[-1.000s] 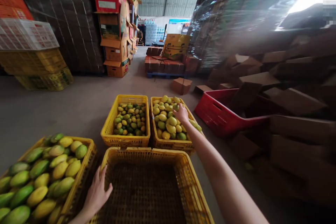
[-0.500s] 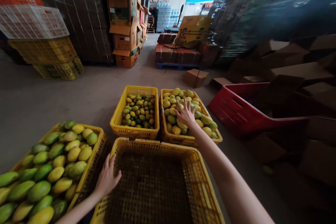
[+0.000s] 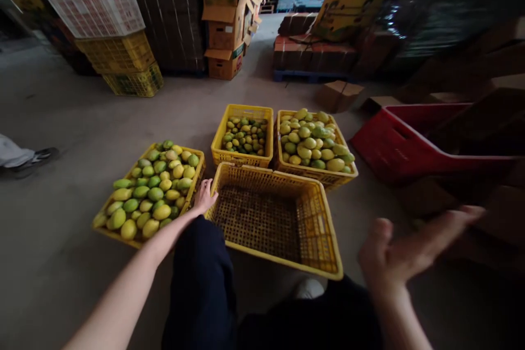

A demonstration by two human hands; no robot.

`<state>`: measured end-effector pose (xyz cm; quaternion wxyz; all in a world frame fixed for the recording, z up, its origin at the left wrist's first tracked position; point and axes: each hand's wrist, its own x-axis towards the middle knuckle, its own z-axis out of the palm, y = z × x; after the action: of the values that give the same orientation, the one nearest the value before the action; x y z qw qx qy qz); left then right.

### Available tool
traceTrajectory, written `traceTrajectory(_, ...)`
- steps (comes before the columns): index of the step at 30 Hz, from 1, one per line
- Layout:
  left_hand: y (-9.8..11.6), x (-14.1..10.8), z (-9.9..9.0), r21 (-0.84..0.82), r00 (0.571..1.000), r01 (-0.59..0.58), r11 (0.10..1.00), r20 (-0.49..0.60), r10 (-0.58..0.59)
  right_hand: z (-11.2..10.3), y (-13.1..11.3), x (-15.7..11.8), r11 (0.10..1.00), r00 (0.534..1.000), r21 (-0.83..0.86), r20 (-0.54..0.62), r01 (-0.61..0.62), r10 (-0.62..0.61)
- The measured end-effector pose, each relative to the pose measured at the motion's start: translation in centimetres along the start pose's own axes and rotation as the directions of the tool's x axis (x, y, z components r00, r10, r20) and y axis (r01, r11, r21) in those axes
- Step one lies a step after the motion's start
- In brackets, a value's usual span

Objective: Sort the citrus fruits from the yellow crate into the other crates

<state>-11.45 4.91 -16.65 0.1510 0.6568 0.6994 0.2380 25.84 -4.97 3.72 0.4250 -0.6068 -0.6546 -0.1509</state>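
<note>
An unfilled yellow plastic crate [image 3: 262, 213] with a lattice floor lies in front of my knees. My left hand [image 3: 205, 197] is closed over its left rim, thumb toward the inside. Off to the crate's right, my right hand [image 3: 404, 254] is raised in the air, fingers stretched, holding nothing. Left of the crate stands a yellow crate heaped with green and yellow mangoes [image 3: 153, 191]. Behind it are two more: one with smaller mangoes [image 3: 245, 135] and one piled with larger, yellower mangoes [image 3: 315, 142].
A red bin [image 3: 394, 142] with cardboard sits at the right. Stacked crates [image 3: 123, 49] and cardboard boxes [image 3: 223, 33] stand behind, beside a loaded blue pallet [image 3: 303, 75]. Another person's foot [image 3: 36, 158] shows at the far left. An open carton [image 3: 338, 95] lies on the floor.
My right hand has left the larger mangoes at the back and swung to the right, fingers apart. My left hand has closed on the crate's rim. The view has tilted down and turned left.
</note>
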Motion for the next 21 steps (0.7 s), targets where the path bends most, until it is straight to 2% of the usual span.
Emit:
traceTrajectory(1,-0.3,-0.6,-1.0,-0.036,1.000,0.000,0.999,0.009,0.000,0.4,-0.5,-2.1,0.998,0.998,0.021,0.019,-0.055,0.055)
traceTrajectory(2,-0.7,-1.2,-2.1,-0.079,0.999,0.006,0.997,0.035,-0.004,1.3,-0.8,-4.1,0.989,0.984,0.063,0.123,-0.135,0.127)
traceTrajectory(3,-1.2,-1.9,-3.2,-0.130,0.998,0.022,0.991,0.066,-0.013,2.5,-1.0,-6.0,0.974,0.941,0.108,0.300,-0.198,0.158)
traceTrajectory(4,-1.6,-2.5,-4.4,-0.186,0.995,0.046,0.982,0.094,-0.029,3.9,-1.2,-7.6,0.952,0.851,0.126,0.492,-0.279,0.184)
traceTrajectory(5,-2.2,-3.1,-5.5,-0.244,0.993,0.078,0.967,0.110,-0.052,5.5,-1.5,-9.2,0.918,0.721,0.111,0.657,-0.380,0.219)
traceTrajectory(6,-2.7,-3.6,-6.6,-0.302,0.991,0.114,0.947,0.107,-0.085,7.0,-1.9,-10.5,0.885,0.604,0.093,0.763,-0.457,0.232)
traceTrajectory(7,-3.3,-4.2,-7.7,-0.357,0.988,0.151,0.922,0.094,-0.125,8.4,-2.4,-11.8,0.882,0.540,0.087,0.817,-0.462,0.203)
traceTrajectory(9,-4.4,-5.3,-9.8,-0.456,0.974,0.224,0.861,0.064,-0.220,10.8,-3.7,-13.8,0.924,0.460,0.095,0.883,-0.371,0.094)
traceTrajectory(10,-4.9,-5.8,-10.7,-0.501,0.963,0.257,0.827,0.057,-0.265,11.7,-4.3,-14.6,0.946,0.397,0.077,0.916,-0.315,0.058)
traceTrajectory(11,-5.4,-6.4,-11.6,-0.540,0.951,0.281,0.793,0.048,-0.304,12.5,-4.9,-15.3,0.962,0.323,0.035,0.945,-0.270,0.056)
traceTrajectory(12,-5.9,-6.9,-12.4,-0.575,0.941,0.294,0.764,0.036,-0.336,13.0,-5.3,-15.8,0.969,0.278,0.007,0.959,-0.247,0.064)
traceTrajectory(14,-6.8,-8.0,-13.7,-0.627,0.929,0.295,0.721,0.011,-0.370,13.7,-5.6,-16.7,0.975,0.231,-0.034,0.969,-0.221,0.086)
traceTrajectory(17,-7.9,-9.4,-14.8,-0.669,0.903,0.326,0.668,0.012,-0.428,13.9,-5.1,-17.5,0.980,0.243,-0.037,0.966,-0.197,0.085)
traceTrajectory(21,-8.5,-10.5,-15.3,-0.668,0.864,0.394,0.631,0.034,-0.503,13.1,-3.7,-18.1,0.980,0.269,-0.038,0.959,-0.193,0.090)
